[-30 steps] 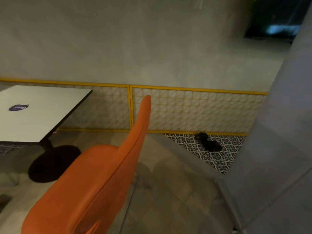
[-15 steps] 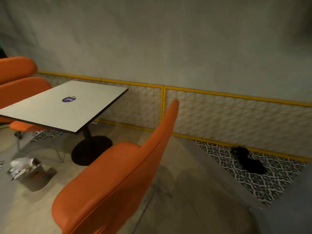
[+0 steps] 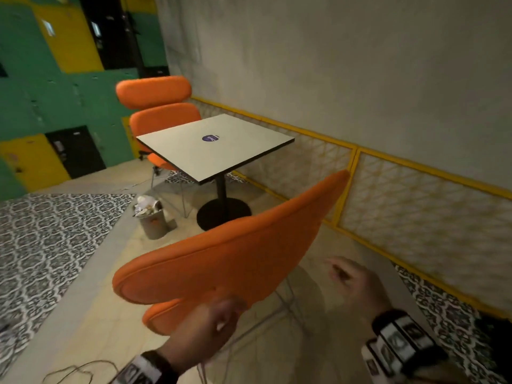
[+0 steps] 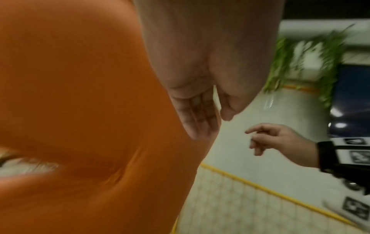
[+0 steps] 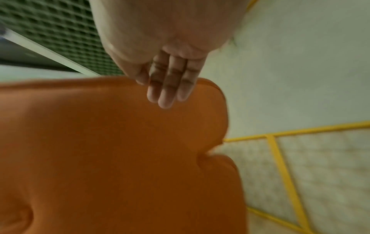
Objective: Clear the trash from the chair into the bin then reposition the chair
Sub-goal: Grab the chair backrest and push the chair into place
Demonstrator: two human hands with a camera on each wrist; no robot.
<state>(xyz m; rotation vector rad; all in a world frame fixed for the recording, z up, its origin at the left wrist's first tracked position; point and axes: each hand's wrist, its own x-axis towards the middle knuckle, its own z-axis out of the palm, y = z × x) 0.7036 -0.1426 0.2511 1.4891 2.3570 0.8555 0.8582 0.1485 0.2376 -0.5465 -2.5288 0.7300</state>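
Observation:
The orange chair [image 3: 230, 259] stands in front of me with its back towards me; no trash shows on it from here, and its seat is hidden. My left hand [image 3: 230, 309] reaches to the lower edge of the chair back. In the left wrist view its fingers [image 4: 200, 117] are straight and lie close against the orange fabric. My right hand [image 3: 338, 273] hovers behind the right part of the back, fingers relaxed, holding nothing. The right wrist view shows its fingers [image 5: 168, 88] straight above the chair back [image 5: 120, 142]. The grey bin [image 3: 151, 220], heaped with paper trash, stands on the floor beyond the chair.
A white square table [image 3: 216, 145] on a black pedestal stands behind the bin, with two more orange chairs [image 3: 163, 117] beyond it. A yellow mesh railing [image 3: 354, 162] runs along the wall on the right. A thin cable [image 3: 83, 368] lies on the floor at bottom left.
The head view has swung left and down, bringing the bin, the table and the far chairs fully into sight. Both hands have come into view behind the chair back.

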